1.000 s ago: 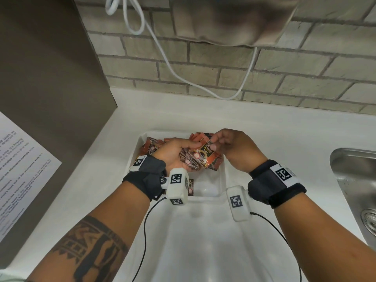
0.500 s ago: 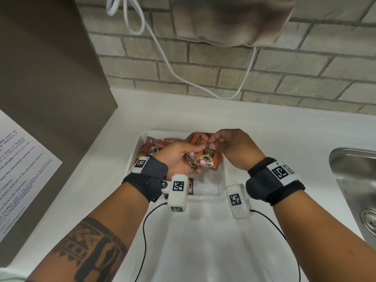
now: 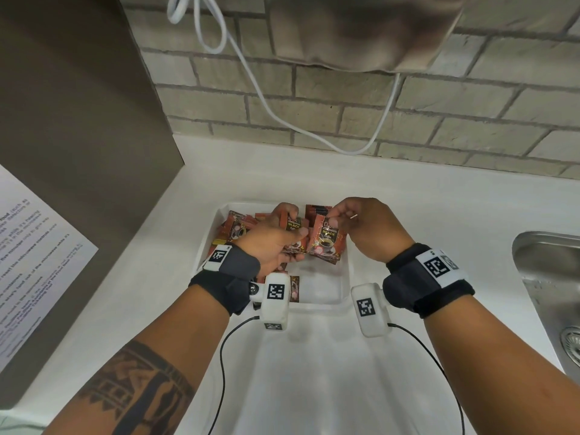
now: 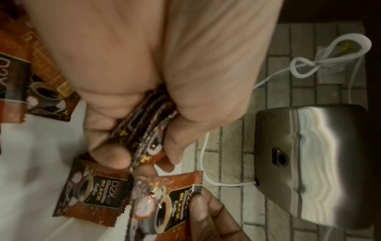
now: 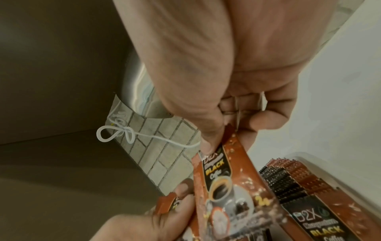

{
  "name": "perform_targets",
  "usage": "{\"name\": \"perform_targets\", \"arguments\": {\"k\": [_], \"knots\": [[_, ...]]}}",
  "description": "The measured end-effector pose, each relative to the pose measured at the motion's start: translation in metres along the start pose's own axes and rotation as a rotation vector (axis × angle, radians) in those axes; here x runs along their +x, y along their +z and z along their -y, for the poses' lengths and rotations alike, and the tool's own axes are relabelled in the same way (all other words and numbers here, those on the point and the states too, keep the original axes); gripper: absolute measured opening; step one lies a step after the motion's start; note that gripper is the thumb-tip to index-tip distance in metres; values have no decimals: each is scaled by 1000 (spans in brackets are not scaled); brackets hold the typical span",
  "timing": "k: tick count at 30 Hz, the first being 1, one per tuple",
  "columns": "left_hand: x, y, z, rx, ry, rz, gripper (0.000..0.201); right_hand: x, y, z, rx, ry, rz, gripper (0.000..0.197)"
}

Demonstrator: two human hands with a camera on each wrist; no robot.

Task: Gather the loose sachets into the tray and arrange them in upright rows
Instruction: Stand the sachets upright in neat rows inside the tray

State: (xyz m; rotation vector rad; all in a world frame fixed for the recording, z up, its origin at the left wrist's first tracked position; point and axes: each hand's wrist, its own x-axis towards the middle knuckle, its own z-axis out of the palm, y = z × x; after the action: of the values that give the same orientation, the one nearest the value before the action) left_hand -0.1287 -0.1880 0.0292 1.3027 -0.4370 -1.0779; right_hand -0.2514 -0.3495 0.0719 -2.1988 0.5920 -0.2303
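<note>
- Fingers and thumb of my right hand (image 3: 361, 227) pinch the top edge of a single sachet (image 3: 326, 240), which hangs face toward me over the tray; I judge it is held by the edge so it can slide in flat against the others.
- My left hand (image 3: 270, 243) is clenched around a small stack of sachets (image 4: 148, 128), their crimped ends squeezed between thumb and forefinger; holding them as a pack keeps them aligned, so I read this as building a bundle to stand up in one go.
- The single sachet sits just beside the stack, at its 3 o'clock in the head view, nearly touching it, so joining them looks like the step in hand.
- Behind my hands, at 12 o'clock, a row of sachets (image 5: 288, 177) already stands on edge near the far wall of the tray (image 3: 343, 277).
- Toward 10 o'clock, loose sachets (image 3: 235, 229) lie jumbled in the tray's far-left corner, and one more shows near the front edge by my left wrist.
- The tray rests on the white bench (image 3: 408, 196); a steel sink (image 3: 552, 271) lies at 3 o'clock, well apart.
</note>
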Motion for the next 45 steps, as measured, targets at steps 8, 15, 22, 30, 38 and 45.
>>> {"name": "perform_targets", "arguments": {"k": [8,15,22,30,38,45], "knots": [[-3,1,-12,196,2,8,37,3,-3,-1,-27,-1,2,15],[2,10,-4,860,165,16,35,3,-1,4,33,0,45,13],[8,17,-3,805,226,-55,28,5,-5,3,52,5,-26,12],[20,11,14,719,195,-173,34,7,-5,-8,150,58,-68,5],[16,10,-9,1529,-192,156,46,0,1,-21,-157,120,5,9],[33,40,17,1572,-269,343,42,6,16,-28,-253,133,86,18]]}}
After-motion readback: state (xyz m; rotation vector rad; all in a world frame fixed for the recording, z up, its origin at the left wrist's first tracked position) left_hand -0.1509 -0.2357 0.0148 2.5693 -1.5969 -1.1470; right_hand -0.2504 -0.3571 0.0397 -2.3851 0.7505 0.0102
